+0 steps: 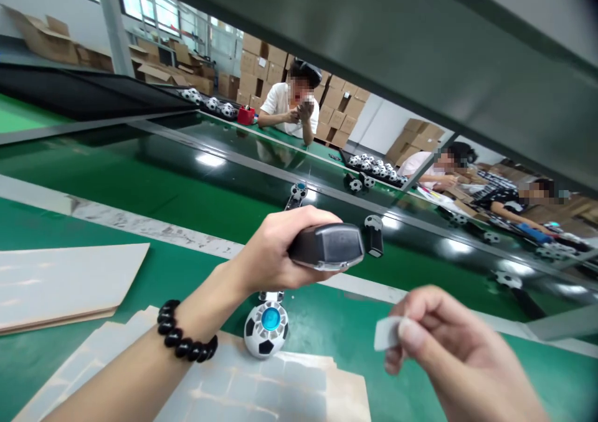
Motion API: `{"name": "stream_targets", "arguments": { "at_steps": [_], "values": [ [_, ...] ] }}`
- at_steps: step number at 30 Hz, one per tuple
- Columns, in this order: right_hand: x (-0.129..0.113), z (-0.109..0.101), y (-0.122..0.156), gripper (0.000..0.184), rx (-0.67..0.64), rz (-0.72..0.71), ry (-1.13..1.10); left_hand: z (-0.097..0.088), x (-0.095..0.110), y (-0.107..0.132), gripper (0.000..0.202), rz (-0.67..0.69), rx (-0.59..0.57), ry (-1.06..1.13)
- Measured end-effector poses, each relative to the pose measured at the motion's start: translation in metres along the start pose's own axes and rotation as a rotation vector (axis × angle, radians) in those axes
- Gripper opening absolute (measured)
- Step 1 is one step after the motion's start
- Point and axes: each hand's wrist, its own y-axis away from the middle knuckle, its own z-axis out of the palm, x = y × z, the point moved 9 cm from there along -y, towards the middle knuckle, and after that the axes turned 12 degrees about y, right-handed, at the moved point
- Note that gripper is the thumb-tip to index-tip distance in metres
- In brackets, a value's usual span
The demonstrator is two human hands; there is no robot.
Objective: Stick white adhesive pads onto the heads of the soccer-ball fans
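My left hand [275, 247] is closed around a black device [327, 245], held just above the football toy [266, 330]. My right hand [448, 347], right of the football toy, pinches a grey sticker [387, 333] between thumb and forefinger. Step in hand, as I judge it: sticker held free, not yet applied. Joining sticker and device calls for a steady grip and square alignment. The football toy stands on a sticker sheet [280, 388] on the green surface [140, 278]. Beyond the toy runs a dark conveyor [224, 160], with a seated co-worker [284, 107] and stacked cartons [261, 54] farther off.
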Motion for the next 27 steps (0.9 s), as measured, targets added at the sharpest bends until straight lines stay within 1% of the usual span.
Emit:
{"name": "stream_targets", "arguments": {
  "at_steps": [2,3,5,8,10,13,16,21,27],
  "values": [
    [-0.045,0.005,-0.009,0.02,-0.001,-0.204,-0.039,0.001,0.004,-0.001,0.033,0.03,-0.052,-0.042],
    [-0.061,0.007,-0.011,0.015,0.021,-0.286,-0.039,0.001,0.005,-0.001,0.031,0.047,-0.077,-0.067],
    [-0.077,0.013,-0.014,0.007,0.082,-0.374,-0.02,0.002,0.008,-0.002,0.028,0.081,-0.117,-0.114],
    [-0.08,0.022,-0.016,0.013,0.114,-0.4,0.04,0.003,0.007,-0.003,0.027,0.106,-0.171,-0.16],
    [-0.08,0.025,-0.018,0.008,0.107,-0.407,0.09,0.005,0.006,-0.003,0.026,0.108,-0.204,-0.167],
    [-0.081,0.023,-0.019,0.013,0.127,-0.411,0.13,0.008,0.006,-0.002,0.026,0.11,-0.252,-0.155],
    [-0.083,0.018,-0.018,0.014,0.152,-0.431,0.148,0.011,0.005,-0.002,0.025,0.098,-0.29,-0.135],
    [-0.084,0.021,-0.017,0.016,0.128,-0.484,0.171,0.012,0.006,-0.002,0.026,0.09,-0.289,-0.132],
    [-0.083,0.02,-0.018,0.014,0.136,-0.482,0.155,0.01,0.005,-0.002,0.025,0.098,-0.28,-0.138]
  ]
}}
